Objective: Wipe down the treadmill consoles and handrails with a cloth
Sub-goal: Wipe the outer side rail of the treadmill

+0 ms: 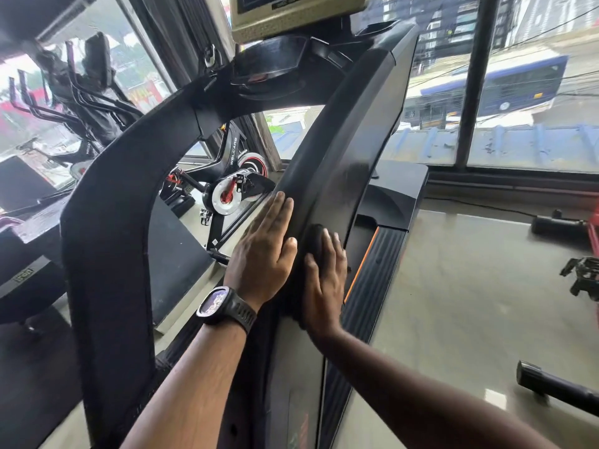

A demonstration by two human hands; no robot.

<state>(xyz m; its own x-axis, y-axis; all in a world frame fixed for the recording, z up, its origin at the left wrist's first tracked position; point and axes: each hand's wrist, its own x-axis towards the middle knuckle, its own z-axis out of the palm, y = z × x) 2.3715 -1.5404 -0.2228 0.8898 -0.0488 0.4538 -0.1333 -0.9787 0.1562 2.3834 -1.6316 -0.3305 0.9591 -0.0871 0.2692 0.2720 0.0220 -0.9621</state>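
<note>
cloth mostly under right hand, screen cropped

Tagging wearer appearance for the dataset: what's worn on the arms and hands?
Left hand: black watch at the wrist, with a black strap and a purplish face. Right hand: nothing worn. No sleeves or gloves in view.

free: handrail upward | blocked: console above | right: floor seemingly open
</note>
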